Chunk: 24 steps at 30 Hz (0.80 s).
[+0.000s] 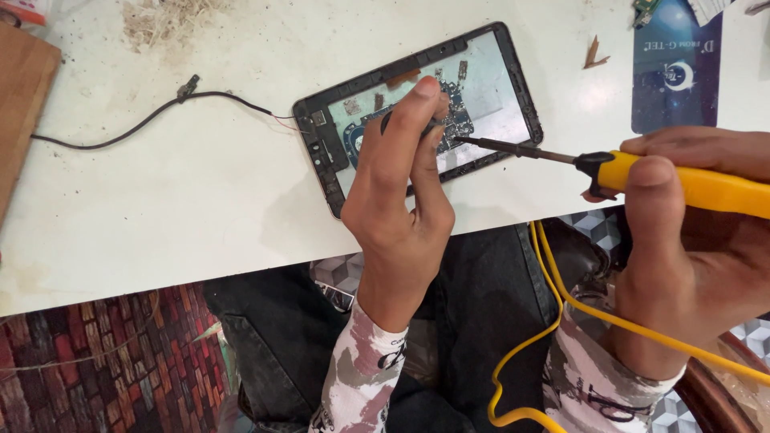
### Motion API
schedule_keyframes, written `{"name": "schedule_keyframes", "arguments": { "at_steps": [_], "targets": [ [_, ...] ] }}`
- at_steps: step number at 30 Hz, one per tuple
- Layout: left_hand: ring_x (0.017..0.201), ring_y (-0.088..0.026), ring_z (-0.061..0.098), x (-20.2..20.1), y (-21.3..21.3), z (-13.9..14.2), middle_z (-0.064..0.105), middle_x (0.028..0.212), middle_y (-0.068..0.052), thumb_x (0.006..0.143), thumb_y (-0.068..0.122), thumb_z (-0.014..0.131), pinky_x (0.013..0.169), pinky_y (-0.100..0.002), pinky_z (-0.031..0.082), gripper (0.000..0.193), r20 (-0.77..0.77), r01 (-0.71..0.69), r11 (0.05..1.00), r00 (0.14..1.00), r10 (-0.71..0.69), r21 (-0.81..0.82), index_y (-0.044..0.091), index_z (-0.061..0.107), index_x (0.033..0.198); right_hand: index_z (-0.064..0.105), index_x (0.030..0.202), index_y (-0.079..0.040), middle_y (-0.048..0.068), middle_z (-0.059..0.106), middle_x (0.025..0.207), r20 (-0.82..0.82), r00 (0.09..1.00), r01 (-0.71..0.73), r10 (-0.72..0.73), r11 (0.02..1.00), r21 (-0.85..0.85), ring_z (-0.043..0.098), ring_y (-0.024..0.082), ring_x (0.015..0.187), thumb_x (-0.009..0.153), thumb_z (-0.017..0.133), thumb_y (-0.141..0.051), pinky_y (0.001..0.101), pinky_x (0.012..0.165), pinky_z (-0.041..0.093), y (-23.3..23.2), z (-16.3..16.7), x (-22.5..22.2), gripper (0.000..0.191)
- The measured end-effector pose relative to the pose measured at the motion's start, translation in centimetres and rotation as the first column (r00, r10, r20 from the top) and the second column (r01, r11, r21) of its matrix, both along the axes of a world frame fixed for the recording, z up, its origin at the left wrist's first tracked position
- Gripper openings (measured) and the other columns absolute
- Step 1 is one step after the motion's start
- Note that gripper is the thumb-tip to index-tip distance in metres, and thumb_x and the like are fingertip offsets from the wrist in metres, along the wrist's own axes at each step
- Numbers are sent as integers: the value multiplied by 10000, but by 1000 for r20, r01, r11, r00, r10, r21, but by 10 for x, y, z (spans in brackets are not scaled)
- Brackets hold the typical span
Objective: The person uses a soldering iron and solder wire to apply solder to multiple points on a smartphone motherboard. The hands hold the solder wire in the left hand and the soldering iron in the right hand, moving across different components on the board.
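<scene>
Soldering iron point(609, 170) levelled in right hand point(690, 240)

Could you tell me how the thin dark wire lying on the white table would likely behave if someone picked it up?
The dark wire would probably be floppy: it lies in a loose curve across the white table. It looks light, being thin. Its fine red strands near the opened phone seem fragile, and a tug might pull on them; whether they are attached, I cannot tell.

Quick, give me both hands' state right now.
Left hand: fingertips pressed down on the opened phone, pinching something small I cannot make out.
Right hand: closed around the yellow soldering iron.
</scene>
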<state>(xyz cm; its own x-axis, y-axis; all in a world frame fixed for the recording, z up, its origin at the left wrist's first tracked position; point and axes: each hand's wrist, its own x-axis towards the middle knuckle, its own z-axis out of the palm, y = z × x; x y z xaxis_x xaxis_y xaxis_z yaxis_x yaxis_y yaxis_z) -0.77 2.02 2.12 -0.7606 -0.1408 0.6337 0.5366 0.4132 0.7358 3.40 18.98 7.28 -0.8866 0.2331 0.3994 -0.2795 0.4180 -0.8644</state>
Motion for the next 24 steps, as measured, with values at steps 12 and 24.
{"name": "schedule_keyframes", "arguments": {
  "at_steps": [12,24],
  "targets": [
    [1210,-157,663,-1,0,-2,587,1460,-16,1187,-140,605,1055,-213,653,479,2,-1,1000,1000,1,2,146,408,1517,570,1206,20,144,636,1131,-6,1000,-13,13,1000,-2,670,180,1020,1218,615,-26,269,922,604,3,-5,-4,65],
    [1221,-162,661,-2,0,-4,577,1471,-19,1186,-138,606,1056,-215,653,486,-6,-6,1000,1000,6,-10,151,402,1520,559,1181,25,148,641,1137,-10,1000,-11,11,999,30,678,197,1049,1237,627,-26,277,947,594,8,-13,-3,102]
  ]
}}
